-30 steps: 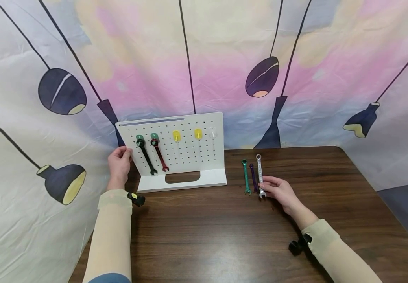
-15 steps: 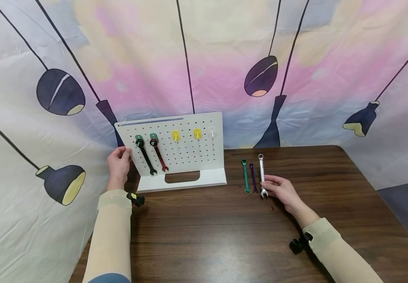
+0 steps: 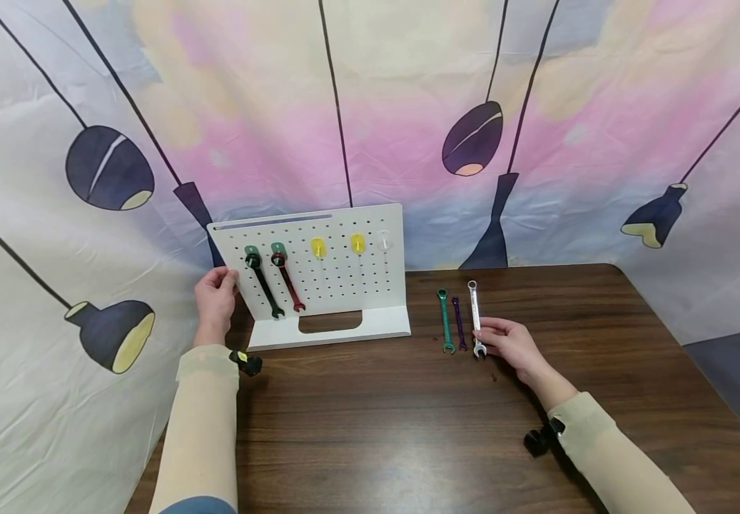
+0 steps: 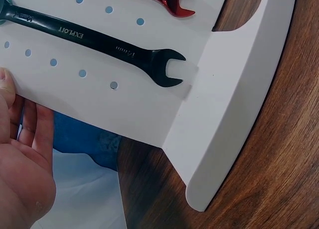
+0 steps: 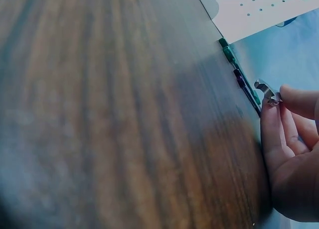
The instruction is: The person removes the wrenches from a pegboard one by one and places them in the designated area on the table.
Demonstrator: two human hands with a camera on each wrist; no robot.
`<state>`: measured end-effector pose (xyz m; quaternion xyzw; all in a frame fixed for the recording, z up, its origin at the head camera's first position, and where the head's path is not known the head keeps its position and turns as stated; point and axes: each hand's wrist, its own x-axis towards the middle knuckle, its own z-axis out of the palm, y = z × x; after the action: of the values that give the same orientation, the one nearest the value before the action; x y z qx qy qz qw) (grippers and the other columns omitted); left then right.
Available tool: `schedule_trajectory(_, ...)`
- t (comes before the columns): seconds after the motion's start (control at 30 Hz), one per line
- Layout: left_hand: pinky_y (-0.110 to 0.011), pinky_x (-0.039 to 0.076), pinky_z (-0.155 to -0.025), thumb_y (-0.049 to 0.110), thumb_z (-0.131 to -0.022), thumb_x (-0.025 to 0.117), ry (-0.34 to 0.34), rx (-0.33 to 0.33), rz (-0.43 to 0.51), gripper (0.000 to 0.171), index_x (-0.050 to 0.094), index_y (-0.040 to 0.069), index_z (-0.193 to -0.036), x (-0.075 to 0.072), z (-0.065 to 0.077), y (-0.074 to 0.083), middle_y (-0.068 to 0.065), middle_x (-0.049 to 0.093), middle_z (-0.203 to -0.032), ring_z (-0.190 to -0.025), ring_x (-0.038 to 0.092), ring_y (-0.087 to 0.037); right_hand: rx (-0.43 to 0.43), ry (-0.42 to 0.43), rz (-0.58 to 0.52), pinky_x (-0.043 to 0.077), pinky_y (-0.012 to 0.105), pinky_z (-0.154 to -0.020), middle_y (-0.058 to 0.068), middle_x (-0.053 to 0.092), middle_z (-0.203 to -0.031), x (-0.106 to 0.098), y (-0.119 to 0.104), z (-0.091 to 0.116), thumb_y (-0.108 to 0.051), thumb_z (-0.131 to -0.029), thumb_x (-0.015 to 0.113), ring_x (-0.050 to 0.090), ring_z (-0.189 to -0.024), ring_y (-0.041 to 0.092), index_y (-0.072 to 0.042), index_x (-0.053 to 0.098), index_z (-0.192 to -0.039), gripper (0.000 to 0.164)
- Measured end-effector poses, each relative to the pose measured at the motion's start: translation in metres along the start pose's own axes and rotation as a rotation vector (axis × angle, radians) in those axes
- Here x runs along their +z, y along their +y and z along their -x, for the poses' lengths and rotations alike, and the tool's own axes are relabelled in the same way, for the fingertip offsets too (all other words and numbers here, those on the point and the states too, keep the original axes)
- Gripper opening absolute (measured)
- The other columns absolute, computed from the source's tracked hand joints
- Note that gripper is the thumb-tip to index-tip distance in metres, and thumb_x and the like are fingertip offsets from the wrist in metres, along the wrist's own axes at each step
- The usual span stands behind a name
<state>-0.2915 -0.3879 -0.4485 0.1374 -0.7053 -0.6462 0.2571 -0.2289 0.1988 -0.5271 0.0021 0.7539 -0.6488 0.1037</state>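
Note:
My left hand (image 3: 215, 303) grips the left edge of a white pegboard stand (image 3: 331, 282), thumb on the front and fingers behind. From hooks on its left side hang a black wrench (image 3: 265, 285) and a red wrench (image 3: 289, 283). In the left wrist view the black wrench (image 4: 99, 37) lies against the board with its open end toward the base. My right hand (image 3: 516, 350) pinches a silver wrench (image 3: 475, 314) between thumb and fingers near its lower end. Just left of it, a purple wrench (image 3: 459, 325) and a green wrench (image 3: 446, 321) lie on the table.
Two yellow hooks (image 3: 357, 243) and a clear hook (image 3: 384, 241) on the board carry nothing. A printed cloth (image 3: 408, 107) hangs behind the dark wooden table (image 3: 357, 428). Small dark specks lie near the wrenches.
The silver wrench in my right hand has shifted slightly right, away from the purple wrench, and stands straighter. My left hand stays on the board's edge.

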Motion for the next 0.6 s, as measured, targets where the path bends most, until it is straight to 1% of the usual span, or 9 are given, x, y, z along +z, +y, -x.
schedule_trajectory(0.13, -0.02, 0.055, -0.078, 0.013, -0.105, 0.071, -0.008, -0.011, 0.001, 0.012, 0.073, 0.017, -0.094, -0.0007, 0.0006, 0.0014, 0.01, 0.065, -0.085, -0.082, 0.061, -0.007, -0.009, 0.004, 0.009, 0.06, 0.025, -0.084, 0.012, 0.075, -0.122, 0.0009, 0.0015, -0.0012, -0.014, -0.105, 0.071, 0.071, -0.094, 0.004, 0.009, 0.053, -0.149, 0.052)
schedule_trajectory(0.2, -0.021, 0.056, -0.079, 0.013, -0.105, 0.071, -0.015, -0.022, 0.005, 0.01, 0.073, 0.014, -0.096, -0.0012, 0.0024, 0.0045, 0.01, 0.065, -0.085, -0.082, 0.062, -0.007, -0.01, 0.007, 0.012, 0.06, 0.024, -0.084, 0.012, 0.075, -0.121, 0.0011, 0.0024, -0.0018, -0.013, -0.105, 0.071, 0.071, -0.093, 0.004, 0.009, 0.055, -0.148, 0.051)
schedule_trajectory(0.33, -0.025, 0.057, -0.081, 0.008, -0.105, 0.069, -0.025, -0.033, 0.008, 0.01, 0.073, 0.011, -0.096, -0.0019, 0.0036, 0.0078, 0.009, 0.066, -0.084, -0.082, 0.063, -0.009, -0.012, 0.006, 0.021, 0.06, 0.024, -0.084, 0.012, 0.075, -0.122, 0.0014, 0.0027, -0.002, -0.012, -0.105, 0.071, 0.071, -0.094, 0.004, 0.009, 0.055, -0.147, 0.05)
schedule_trajectory(0.6, -0.022, 0.056, -0.079, 0.013, -0.105, 0.071, -0.017, -0.019, 0.018, 0.008, 0.072, 0.01, -0.097, -0.001, 0.0006, 0.0017, 0.011, 0.065, -0.084, -0.081, 0.062, -0.006, -0.007, 0.0, 0.04, 0.06, 0.024, -0.085, 0.012, 0.075, -0.122, 0.0016, 0.0019, -0.0028, -0.013, -0.105, 0.071, 0.07, -0.095, 0.004, 0.009, 0.055, -0.147, 0.05)
